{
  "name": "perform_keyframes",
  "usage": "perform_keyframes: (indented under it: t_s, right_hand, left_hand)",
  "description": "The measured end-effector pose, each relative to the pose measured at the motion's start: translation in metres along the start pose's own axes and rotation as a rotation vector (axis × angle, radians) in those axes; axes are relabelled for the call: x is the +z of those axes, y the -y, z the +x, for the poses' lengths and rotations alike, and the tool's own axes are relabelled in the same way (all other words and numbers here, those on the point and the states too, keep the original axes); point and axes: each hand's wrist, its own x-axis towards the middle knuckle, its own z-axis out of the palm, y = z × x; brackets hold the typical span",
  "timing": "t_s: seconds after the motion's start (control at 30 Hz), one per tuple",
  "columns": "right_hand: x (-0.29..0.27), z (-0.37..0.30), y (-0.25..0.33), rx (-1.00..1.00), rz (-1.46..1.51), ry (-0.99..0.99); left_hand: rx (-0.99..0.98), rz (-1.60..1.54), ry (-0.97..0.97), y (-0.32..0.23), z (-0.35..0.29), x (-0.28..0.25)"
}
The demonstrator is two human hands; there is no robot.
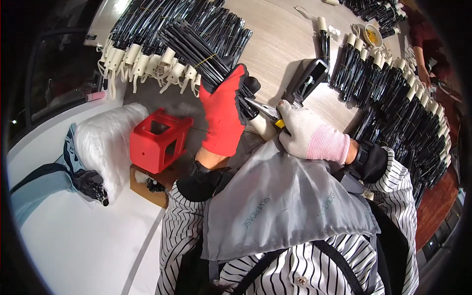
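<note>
My left hand, in a red glove with black fingers, is closed round a folded umbrella frame. Its black ribs point up and to the left, and a thin yellow band runs round them. The cream handle of this frame points down toward my lap. A white glove with a pink cuff covers my right hand, which grips pliers with yellow on the handle. The pliers' jaws reach the frame's shaft just above its handle; whether they pinch anything is too small to tell. A grey printed apron lies below both hands.
Many folded umbrella frames lie heaped at the far left, more in a long row at the right. A black dispenser-like device stands behind my right hand. Left are a red plastic box and white wrapped bundle. Another person's arm shows far right.
</note>
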Motion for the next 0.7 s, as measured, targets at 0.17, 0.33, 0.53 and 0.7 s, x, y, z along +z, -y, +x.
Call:
perform_keyframes:
  t_s: [0.17,0.33,0.53,0.7]
  right_hand:
    - [0.004,0.0,-0.009,-0.04,0.088,-0.001]
    - [0.009,0.003,-0.01,-0.074,0.074,-0.095]
    - [-0.004,0.01,-0.007,0.009,0.043,0.009]
    - [-0.012,0.017,-0.009,-0.035,0.024,0.017]
  left_hand:
    - [-0.024,-0.138,-0.077,0.004,0.003,0.004]
    - [-0.074,-0.089,-0.105,0.007,0.002,0.004]
    - [-0.107,-0.072,-0.097,0.002,0.003,0.01]
    - [0.044,-0.007,-0.139,0.006,0.014,0.028]
